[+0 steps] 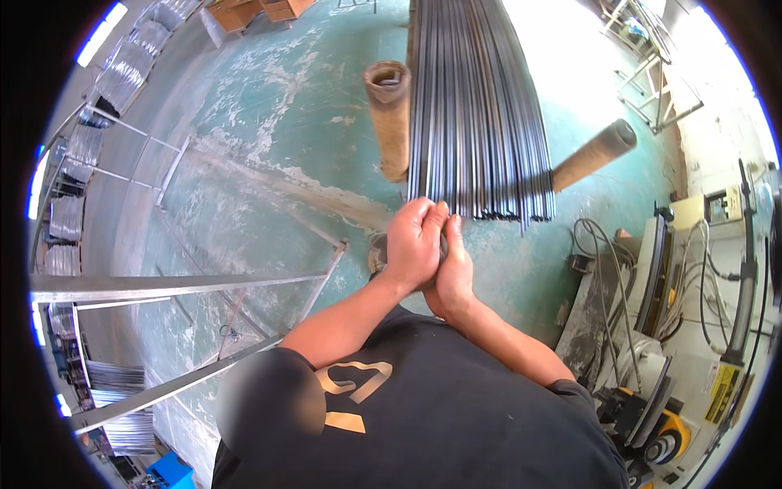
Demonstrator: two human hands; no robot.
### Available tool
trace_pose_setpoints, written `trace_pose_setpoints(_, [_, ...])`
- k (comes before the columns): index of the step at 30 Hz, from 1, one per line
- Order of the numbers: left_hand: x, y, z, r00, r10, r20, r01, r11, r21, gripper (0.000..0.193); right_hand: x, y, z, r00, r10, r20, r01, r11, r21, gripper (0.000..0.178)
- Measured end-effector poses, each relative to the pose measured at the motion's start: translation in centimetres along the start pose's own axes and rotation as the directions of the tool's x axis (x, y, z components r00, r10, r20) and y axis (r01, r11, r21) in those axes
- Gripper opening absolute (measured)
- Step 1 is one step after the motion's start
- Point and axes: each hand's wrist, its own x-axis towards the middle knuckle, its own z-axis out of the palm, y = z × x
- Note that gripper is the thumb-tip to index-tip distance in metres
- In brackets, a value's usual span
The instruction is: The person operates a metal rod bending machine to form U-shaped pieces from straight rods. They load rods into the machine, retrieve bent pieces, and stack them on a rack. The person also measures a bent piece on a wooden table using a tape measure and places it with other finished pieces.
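Observation:
In front of my body, both hands are pressed together at the near end of a long bundle of dark metal rods (481, 114). My left hand (411, 246) is closed, its fingers curled. Against it sits my right hand (454, 273), also closed, with its thumb pointing up. A sliver of something greyish shows between the palms, but the hands hide what it is. The rods lie side by side and run away from me, their near ends slightly uneven just beyond my hands.
A rusty upright tube (389, 130) stands left of the rods, and another brown tube (595, 155) leans outward on the right. A metal frame (187, 285) spans the left side. Machinery with cables (643, 301) lines the right wall. Shiny coils (130, 65) stand far left.

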Motion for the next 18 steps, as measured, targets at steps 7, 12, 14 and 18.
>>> trace_pose_setpoints(7, [19.9, -12.9, -15.5, 0.908, -0.109, -0.405, 0.251, 0.914, 0.317, 0.039, 11.8, 4.9, 9.4, 0.887, 0.181, 0.425, -0.162, 0.984, -0.080, 0.100])
trace_pose_setpoints(12, [24.6, -18.6, -29.0, 0.715, -0.485, -0.503, 0.309, 0.865, -0.395, 0.038, 19.0, 3.3, 16.0, 0.827, 0.196, 0.527, -0.310, 0.941, 0.135, 0.119])
trace_pose_setpoints(14, [25.9, -15.9, -31.4, 0.695, -0.567, -0.443, 0.282, 0.781, -0.557, 0.034, 22.9, 3.4, 17.7, 0.871, 0.198, 0.450, -0.288, 0.947, 0.142, 0.120])
trace_pose_setpoints(18, [29.7, -11.6, -33.4, 0.877, -0.414, -0.244, 0.180, 0.754, -0.632, 0.026, 29.9, 5.0, 21.9, 0.924, 0.097, 0.370, -0.003, 0.969, -0.246, 0.122])
